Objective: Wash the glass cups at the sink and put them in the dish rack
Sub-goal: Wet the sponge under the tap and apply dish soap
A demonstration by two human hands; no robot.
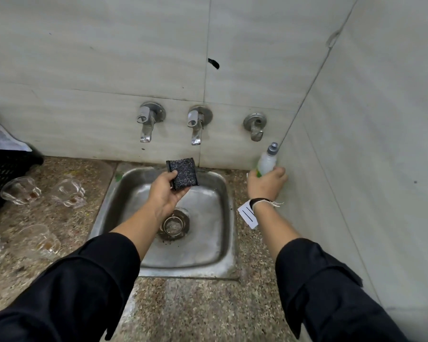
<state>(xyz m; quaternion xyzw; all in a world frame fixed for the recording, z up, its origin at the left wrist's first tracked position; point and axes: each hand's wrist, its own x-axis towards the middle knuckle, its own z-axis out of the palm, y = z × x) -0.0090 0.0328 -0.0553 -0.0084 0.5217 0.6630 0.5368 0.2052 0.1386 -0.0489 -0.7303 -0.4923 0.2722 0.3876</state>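
My left hand [164, 193] holds a dark glittery scrub pad [183, 172] over the steel sink [223, 255], thumb on top of the pad. My right hand [267, 185] grips a white dish soap bottle [267, 161] with a grey cap, standing at the sink's back right corner by the wall. Several glass cups lie on the speckled counter to the left: one [20, 191] nearest the crate, one [69, 192] beside it, one [41, 239] closer to me. A black plastic dish rack [3, 171] sits at the far left edge.
Two chrome taps [146, 124] [197, 125] and a third fitting [255, 125] stick out of the tiled wall above the sink; no water runs. The drain strainer [174, 224] sits in the basin. A white tag [247, 214] hangs at my right wrist. The right wall is close.
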